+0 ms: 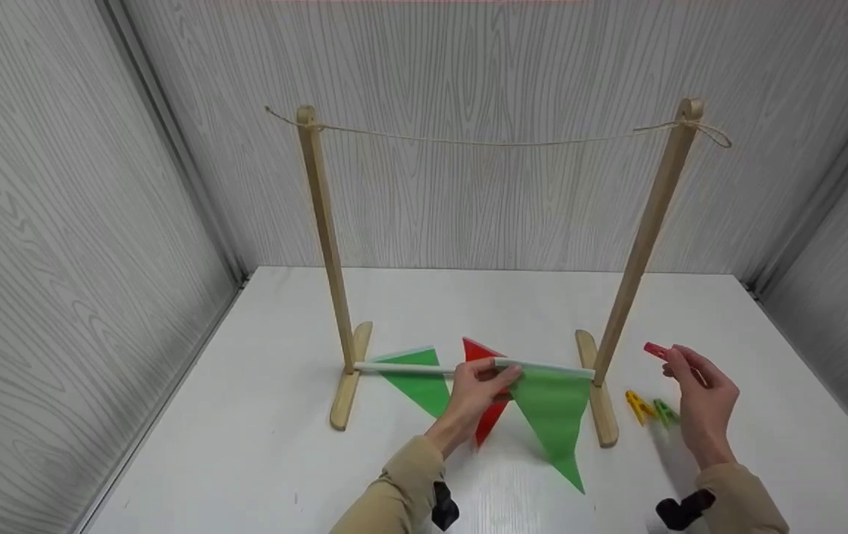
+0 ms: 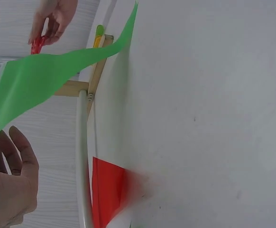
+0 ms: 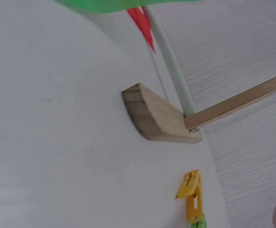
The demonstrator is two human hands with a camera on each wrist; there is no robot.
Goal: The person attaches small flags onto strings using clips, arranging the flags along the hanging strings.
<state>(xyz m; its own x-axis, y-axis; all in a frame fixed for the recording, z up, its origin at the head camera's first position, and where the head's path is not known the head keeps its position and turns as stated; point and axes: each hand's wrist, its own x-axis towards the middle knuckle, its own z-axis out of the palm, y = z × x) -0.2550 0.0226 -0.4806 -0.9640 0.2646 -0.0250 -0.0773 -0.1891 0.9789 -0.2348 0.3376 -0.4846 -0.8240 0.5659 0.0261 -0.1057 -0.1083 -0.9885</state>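
My left hand (image 1: 474, 397) pinches a green pennant (image 1: 554, 411) by the left end of its white-edged top, and the pennant's point hangs down to the right. A small red clothespin (image 1: 655, 350) is held between the thumb and fingers of my right hand (image 1: 707, 397), right of the right post. In the left wrist view the same red clothespin (image 2: 37, 45) shows beyond the green pennant (image 2: 33, 83). Below my right hand lie a yellow clothespin (image 1: 639, 407) and a green clothespin (image 1: 665, 411) on the table.
Two wooden posts (image 1: 329, 245) (image 1: 643, 252) on flat feet carry a slack string (image 1: 468, 142) between their tops. Low down, a white rod (image 1: 405, 368) joins them. Behind my left hand lie a red pennant (image 1: 489, 426) and another green pennant (image 1: 420, 386) on the white table (image 1: 246, 415).
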